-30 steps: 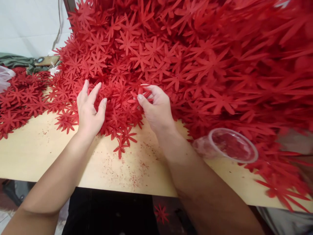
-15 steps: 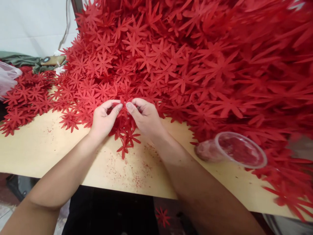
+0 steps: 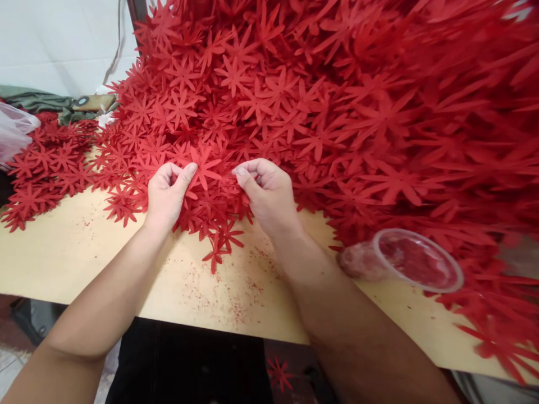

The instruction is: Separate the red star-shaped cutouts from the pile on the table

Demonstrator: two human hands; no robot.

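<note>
A huge heap of red star-shaped flower cut-outs [image 3: 320, 112] covers the back and right of a light wooden table [image 3: 76, 252]. My left hand [image 3: 166, 193] pinches one red flower cut-out [image 3: 204, 165] by its left petals between thumb and fingers. My right hand [image 3: 267, 191] is curled at the pile's front edge, its thumb and fingers closed on red petals beside that flower. Both hands rest low against the pile, a flower's width apart.
A clear plastic cup [image 3: 400, 261] lies on its side at the right, near the table's front edge. A second spread of red flowers [image 3: 37, 168] lies far left beside a plastic bag [image 3: 12, 134]. Red crumbs dot the wood. One flower [image 3: 280, 373] lies on the floor.
A second ago my left hand was open on the pile; both hands then met at one flower. Now they have drawn apart, with the flower held up in my left hand.
</note>
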